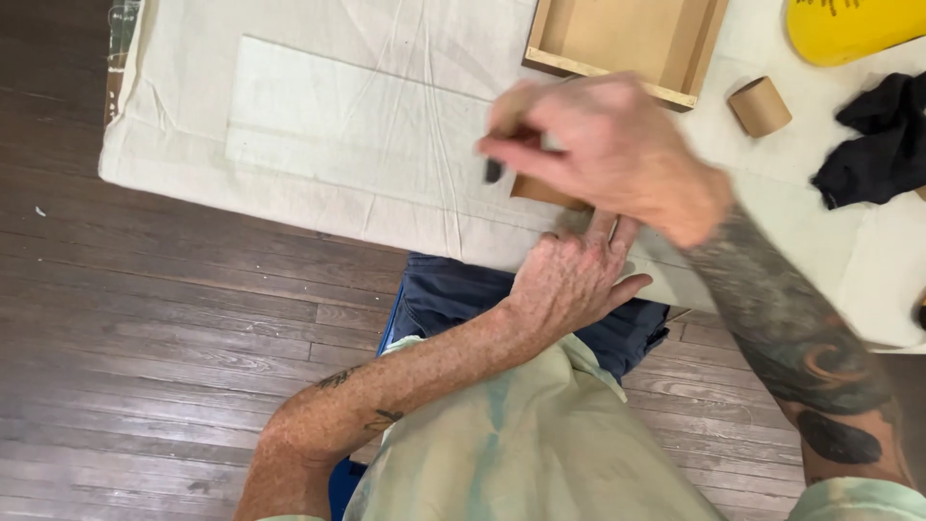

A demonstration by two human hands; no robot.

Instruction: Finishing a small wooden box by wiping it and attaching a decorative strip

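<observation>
Head view looks down on a table draped in a pale canvas cloth above a dark wooden floor. At the table's near edge the left hand lies flat, fingers pressed against a small brown cardboard piece, of which only a corner shows. Just above it the right hand, blurred, pinches a thin dark-tipped tool between thumb and fingers, the tip near the cardboard; whether it touches cannot be told. Behind sits a shallow wooden frame. Further right stand a short cardboard tube, a crumpled black cloth and a yellow object at the top edge.
</observation>
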